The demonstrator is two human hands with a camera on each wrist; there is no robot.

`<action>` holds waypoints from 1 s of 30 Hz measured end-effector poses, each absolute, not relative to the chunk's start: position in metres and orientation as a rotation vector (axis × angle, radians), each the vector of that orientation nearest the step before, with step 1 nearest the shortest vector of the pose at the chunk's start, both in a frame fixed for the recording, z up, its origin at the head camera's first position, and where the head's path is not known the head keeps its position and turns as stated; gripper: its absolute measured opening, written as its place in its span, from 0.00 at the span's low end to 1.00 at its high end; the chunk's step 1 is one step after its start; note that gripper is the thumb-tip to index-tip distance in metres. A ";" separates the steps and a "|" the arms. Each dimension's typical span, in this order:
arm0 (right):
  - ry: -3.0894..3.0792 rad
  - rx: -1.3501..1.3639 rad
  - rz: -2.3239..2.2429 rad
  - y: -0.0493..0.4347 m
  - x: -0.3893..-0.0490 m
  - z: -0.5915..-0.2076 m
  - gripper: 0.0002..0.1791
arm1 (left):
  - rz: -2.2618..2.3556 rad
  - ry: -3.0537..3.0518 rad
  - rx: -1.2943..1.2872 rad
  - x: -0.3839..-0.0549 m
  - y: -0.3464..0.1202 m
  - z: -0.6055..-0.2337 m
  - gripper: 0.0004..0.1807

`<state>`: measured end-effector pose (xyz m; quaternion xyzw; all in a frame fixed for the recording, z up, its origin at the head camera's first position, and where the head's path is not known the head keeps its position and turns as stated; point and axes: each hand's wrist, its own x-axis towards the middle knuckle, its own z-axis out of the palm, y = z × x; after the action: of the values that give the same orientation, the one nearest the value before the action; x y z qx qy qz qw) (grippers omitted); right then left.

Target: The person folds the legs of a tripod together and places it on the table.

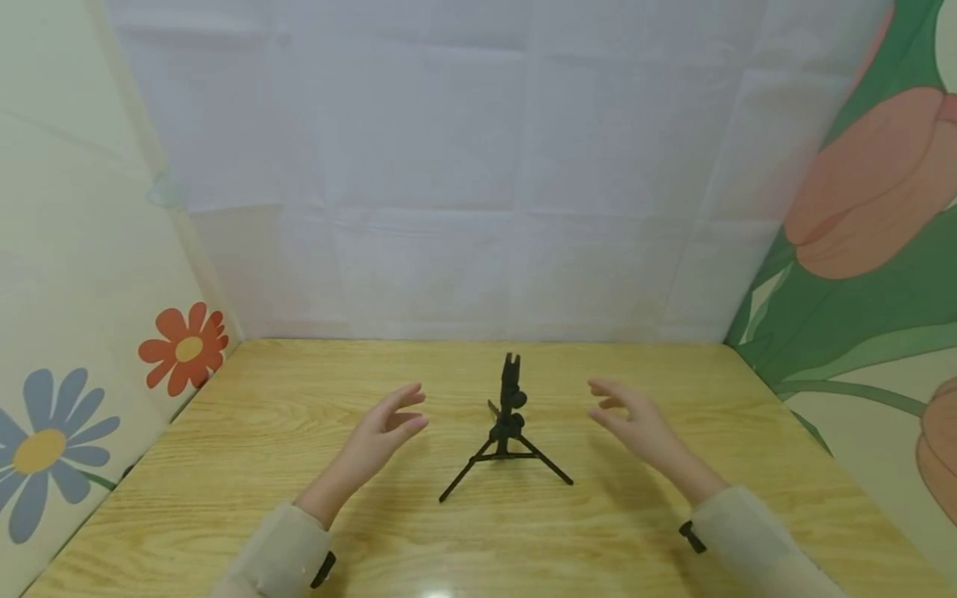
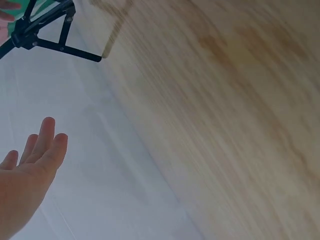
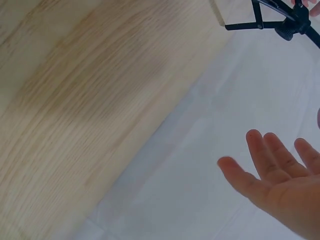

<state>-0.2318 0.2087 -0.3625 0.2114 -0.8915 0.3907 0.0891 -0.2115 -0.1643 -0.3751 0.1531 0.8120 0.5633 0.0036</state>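
A small black tripod stand (image 1: pixel 505 428) stands upright on the wooden table, its three legs spread and a narrow notched piece at its top. Two round knobs show on the stand's right side. To its left my left hand (image 1: pixel 385 428) hovers with relaxed fingers and thumb apart, holding nothing. My right hand (image 1: pixel 631 419) mirrors it on the other side, also bare and apart from the stand. Both wrist views show loosely extended fingers, with part of the tripod (image 2: pixel 42 32) at the upper edge.
The wood-grain table (image 1: pixel 247 448) meets a creased white sheet (image 1: pixel 426 166) at the back. Flower-printed panels border it, with a red flower (image 1: pixel 183 349) on the left and a large pink tulip (image 1: pixel 871 183) on the right. Each sleeve has a dark strap near the cuff.
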 end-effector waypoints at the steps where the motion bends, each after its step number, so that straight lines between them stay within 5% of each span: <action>1: -2.648 0.633 1.176 0.208 -0.231 -0.362 0.26 | 1.771 2.539 0.477 -0.212 -0.163 -0.375 0.33; 30: -2.634 0.720 1.387 0.190 -0.221 -0.371 0.23 | 1.838 2.495 0.468 -0.212 -0.136 -0.364 0.29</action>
<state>-0.2213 0.1896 -0.3713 0.2350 -0.8594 0.4524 0.0395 -0.2115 -0.1357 -0.3641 0.1495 0.7961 0.5863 0.0036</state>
